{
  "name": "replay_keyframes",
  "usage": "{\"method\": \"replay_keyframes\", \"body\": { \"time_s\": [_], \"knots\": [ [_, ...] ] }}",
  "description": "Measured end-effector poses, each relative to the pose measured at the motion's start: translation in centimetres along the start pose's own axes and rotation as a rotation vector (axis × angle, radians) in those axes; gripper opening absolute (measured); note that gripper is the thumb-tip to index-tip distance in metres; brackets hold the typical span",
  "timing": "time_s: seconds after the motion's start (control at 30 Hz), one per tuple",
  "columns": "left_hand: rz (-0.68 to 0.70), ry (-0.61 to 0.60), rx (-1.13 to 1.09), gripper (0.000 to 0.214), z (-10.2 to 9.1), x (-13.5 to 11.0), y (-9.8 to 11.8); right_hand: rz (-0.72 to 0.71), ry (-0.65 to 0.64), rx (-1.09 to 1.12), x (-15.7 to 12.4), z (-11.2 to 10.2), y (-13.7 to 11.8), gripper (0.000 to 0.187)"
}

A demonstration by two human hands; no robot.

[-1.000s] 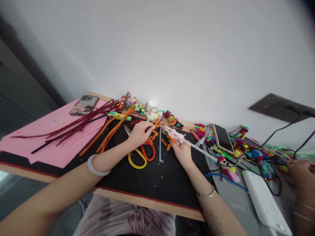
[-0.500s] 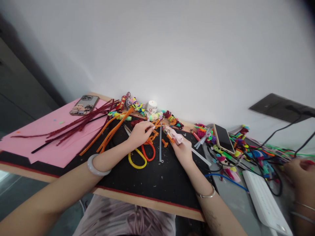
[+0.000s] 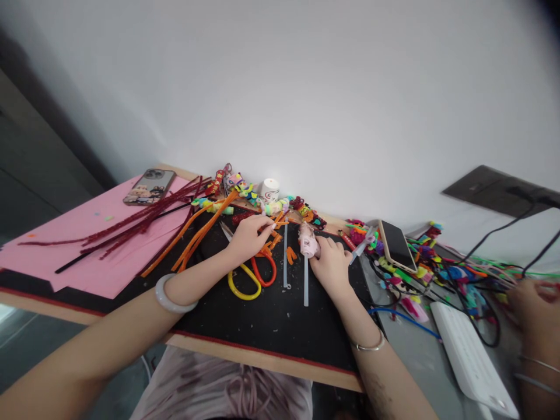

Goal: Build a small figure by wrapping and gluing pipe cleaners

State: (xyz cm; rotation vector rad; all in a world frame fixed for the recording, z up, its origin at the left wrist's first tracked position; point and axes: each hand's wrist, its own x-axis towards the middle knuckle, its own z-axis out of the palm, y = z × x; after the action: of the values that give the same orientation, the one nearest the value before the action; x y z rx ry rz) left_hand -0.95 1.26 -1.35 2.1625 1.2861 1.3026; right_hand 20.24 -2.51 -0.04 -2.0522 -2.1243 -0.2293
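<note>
My left hand [image 3: 248, 238] rests on the black mat [image 3: 271, 315] with its fingertips pinched on a short orange pipe-cleaner piece [image 3: 278, 219]. My right hand [image 3: 331, 263] is closed around a small pink glue gun [image 3: 308, 240], whose clear glue stick [image 3: 305, 281] points back toward me. Yellow and orange handled scissors [image 3: 251, 273] lie on the mat just below my left hand. A second clear glue stick [image 3: 285, 256] lies between the two hands, with small orange scraps [image 3: 290, 255] beside it.
Long orange [image 3: 199, 233] and dark red pipe cleaners [image 3: 131, 224] spread over a pink sheet [image 3: 83, 245] with a phone [image 3: 149, 186] on it. A white candle [image 3: 270, 189], another phone [image 3: 396, 246], colourful craft pieces, cables and a white keyboard [image 3: 470, 359] lie right. Another person's hand [image 3: 534, 312] works at far right.
My right hand has turned the glue gun and brought it down toward the mat, so its glue stick now points toward me instead of out to the right. My left hand has hardly moved.
</note>
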Motion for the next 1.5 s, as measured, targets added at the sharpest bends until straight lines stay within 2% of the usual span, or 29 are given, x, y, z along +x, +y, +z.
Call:
{"method": "replay_keyframes", "body": {
  "time_s": [0.2,0.47,0.57,0.73,1.1,1.2,1.27,1.4,1.5],
  "knots": [
    [-0.002,-0.011,-0.006,0.016,-0.1,0.0,0.2,0.039,0.019,-0.036,0.0,0.1,0.4,0.038],
    [0.007,-0.033,-0.030,0.016,-0.1,-0.1,0.3,0.051,-0.048,-0.051,-0.1,0.1,0.4,0.050],
    [0.036,-0.050,-0.049,0.016,-0.1,-0.1,0.5,0.050,-0.087,-0.033,-0.1,0.0,0.3,0.049],
    [0.084,-0.080,-0.068,0.017,-0.2,-0.1,0.9,0.026,-0.093,-0.031,-0.2,-0.1,0.4,0.041],
    [0.096,-0.118,-0.062,0.016,-0.2,-0.1,0.9,-0.052,-0.106,0.095,-0.2,-0.3,0.4,0.053],
    [0.115,-0.133,-0.074,0.015,-0.3,-0.2,1.0,-0.067,-0.040,0.185,0.0,-0.4,0.5,0.048],
    [0.134,-0.149,-0.082,0.015,-0.3,-0.3,1.0,-0.106,0.071,0.297,0.2,-0.5,0.6,0.046],
    [0.185,-0.176,-0.110,0.012,-0.2,-0.6,1.4,-0.359,0.302,0.496,0.1,-0.6,0.2,0.047],
    [0.218,-0.212,-0.138,0.011,0.0,-0.8,1.9,-0.516,0.346,0.515,-0.3,-0.5,-0.4,0.046]
  ]
}}
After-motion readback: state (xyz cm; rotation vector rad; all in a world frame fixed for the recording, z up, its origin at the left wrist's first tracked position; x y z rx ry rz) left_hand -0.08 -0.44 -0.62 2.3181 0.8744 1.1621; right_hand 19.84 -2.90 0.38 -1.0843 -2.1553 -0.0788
